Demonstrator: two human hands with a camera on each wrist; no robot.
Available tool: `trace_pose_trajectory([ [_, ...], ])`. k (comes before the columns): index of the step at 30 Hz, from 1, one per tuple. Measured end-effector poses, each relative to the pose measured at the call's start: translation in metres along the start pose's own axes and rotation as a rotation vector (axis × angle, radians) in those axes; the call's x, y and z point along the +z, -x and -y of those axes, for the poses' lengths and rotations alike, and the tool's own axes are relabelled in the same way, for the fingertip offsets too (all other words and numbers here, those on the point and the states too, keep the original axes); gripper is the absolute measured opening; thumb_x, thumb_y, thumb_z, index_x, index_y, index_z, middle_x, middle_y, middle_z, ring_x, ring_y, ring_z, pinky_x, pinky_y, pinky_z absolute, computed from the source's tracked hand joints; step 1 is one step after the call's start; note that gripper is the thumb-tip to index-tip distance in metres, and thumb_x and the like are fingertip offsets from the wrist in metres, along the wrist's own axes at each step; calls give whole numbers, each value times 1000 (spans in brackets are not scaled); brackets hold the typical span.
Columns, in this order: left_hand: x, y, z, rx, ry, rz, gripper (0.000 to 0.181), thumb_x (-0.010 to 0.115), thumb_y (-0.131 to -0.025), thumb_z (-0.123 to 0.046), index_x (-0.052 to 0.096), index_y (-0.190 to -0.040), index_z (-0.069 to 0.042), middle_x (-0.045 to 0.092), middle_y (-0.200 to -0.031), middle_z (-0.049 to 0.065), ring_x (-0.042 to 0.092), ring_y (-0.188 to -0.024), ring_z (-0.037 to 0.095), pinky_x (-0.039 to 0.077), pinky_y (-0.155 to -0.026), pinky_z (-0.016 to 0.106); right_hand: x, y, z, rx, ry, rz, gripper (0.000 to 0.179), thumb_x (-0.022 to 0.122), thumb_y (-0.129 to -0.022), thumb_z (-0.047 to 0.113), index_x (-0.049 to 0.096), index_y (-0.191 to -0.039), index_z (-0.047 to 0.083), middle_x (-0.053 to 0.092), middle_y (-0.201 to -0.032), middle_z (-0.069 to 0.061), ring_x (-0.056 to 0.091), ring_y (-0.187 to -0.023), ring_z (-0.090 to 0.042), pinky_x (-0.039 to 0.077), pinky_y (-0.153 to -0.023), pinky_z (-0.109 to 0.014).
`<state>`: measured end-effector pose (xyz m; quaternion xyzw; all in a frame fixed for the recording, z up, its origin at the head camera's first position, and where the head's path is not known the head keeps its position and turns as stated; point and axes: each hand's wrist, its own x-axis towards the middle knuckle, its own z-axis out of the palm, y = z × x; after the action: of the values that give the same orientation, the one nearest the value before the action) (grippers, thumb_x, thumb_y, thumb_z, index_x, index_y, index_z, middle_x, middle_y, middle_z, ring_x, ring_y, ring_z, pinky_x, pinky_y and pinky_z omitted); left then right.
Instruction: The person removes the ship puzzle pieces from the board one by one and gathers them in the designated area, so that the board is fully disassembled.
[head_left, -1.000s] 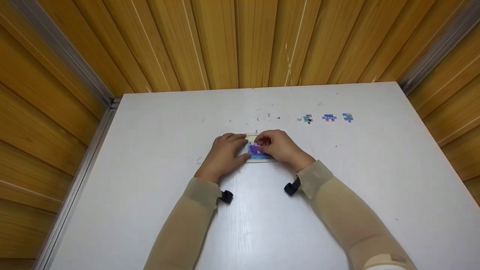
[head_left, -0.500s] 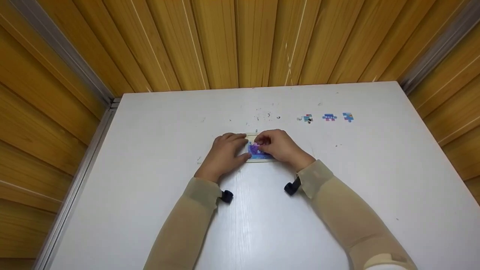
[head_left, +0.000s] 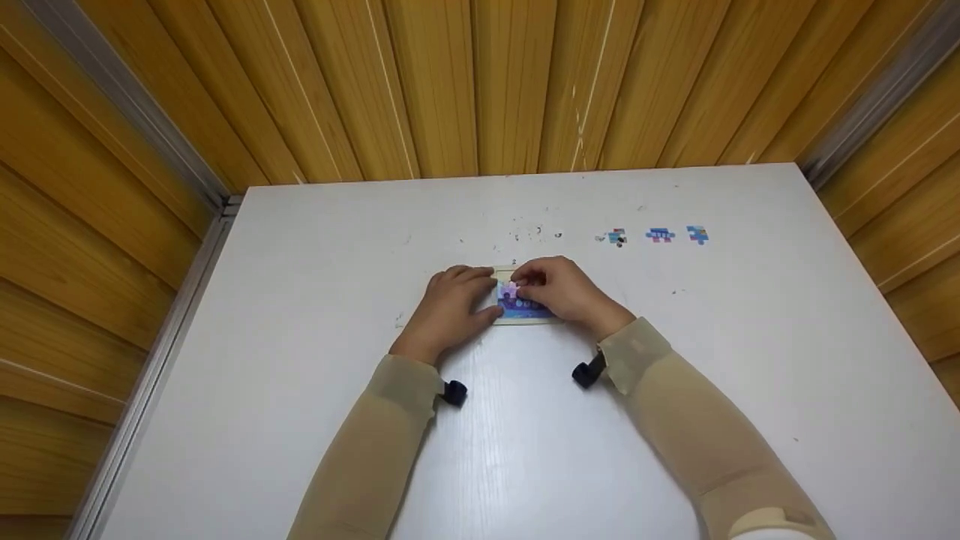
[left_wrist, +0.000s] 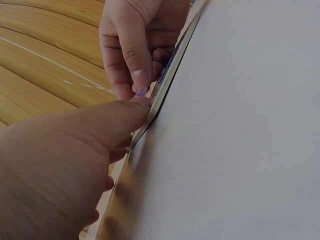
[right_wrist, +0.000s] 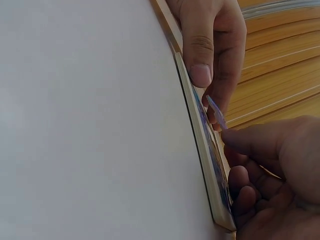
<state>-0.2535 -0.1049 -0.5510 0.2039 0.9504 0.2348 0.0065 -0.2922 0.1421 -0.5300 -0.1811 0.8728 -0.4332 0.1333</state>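
A small puzzle in a pale frame (head_left: 525, 323) lies on the white table, showing purple and blue print partly covered by my hands. My left hand (head_left: 450, 307) rests against the frame's left end, thumb near its front corner and fingers extended toward its back edge. Over the puzzle, my right hand (head_left: 564, 294) pinches a pinkish-purple puzzle piece (right_wrist: 216, 111) between thumb and fingers. In the right wrist view that piece stands tilted, raised off the frame. Only a sliver of the puzzle piece (left_wrist: 141, 92) shows in the left wrist view.
Three loose puzzle pieces lie in a row at the back right: a left one (head_left: 617, 238), a middle one (head_left: 660, 235) and a right one (head_left: 697, 234). Small dark marks dot the table (head_left: 300, 315). Wood-look panels (head_left: 442, 90) rise behind it.
My right hand has shifted slightly right and up, with the pinched puzzle piece; more of the print beneath shows. My left hand has stayed in place.
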Motion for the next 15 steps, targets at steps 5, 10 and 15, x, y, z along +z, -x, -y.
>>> trace_pose_trajectory([
  [5,0,0,1,-1,2,1,58,72,-110,-49,67,-159,-17,58,-173,-3,47,-165,27,30,-142,54,-5,-2,-2,24,-57,20,21,79,-107,15,83,-128,11,77,-111,-5,62,-101,-19,53,-93,-32],
  [10,-1,1,1,-2,-2,13,59,72,-110,-49,66,-159,-18,57,-174,-3,46,-165,28,29,-142,55,-12,-3,-5,49,-101,37,23,78,-108,18,83,-131,14,78,-120,-7,63,-108,-21,54,-97,-32],
  [15,-2,0,0,-1,-7,16,59,71,-111,-49,66,-160,-18,56,-174,-3,46,-165,27,29,-142,54,-24,0,-2,25,-116,26,26,75,-109,15,81,-134,11,78,-123,-9,61,-108,-21,52,-94,-27],
])
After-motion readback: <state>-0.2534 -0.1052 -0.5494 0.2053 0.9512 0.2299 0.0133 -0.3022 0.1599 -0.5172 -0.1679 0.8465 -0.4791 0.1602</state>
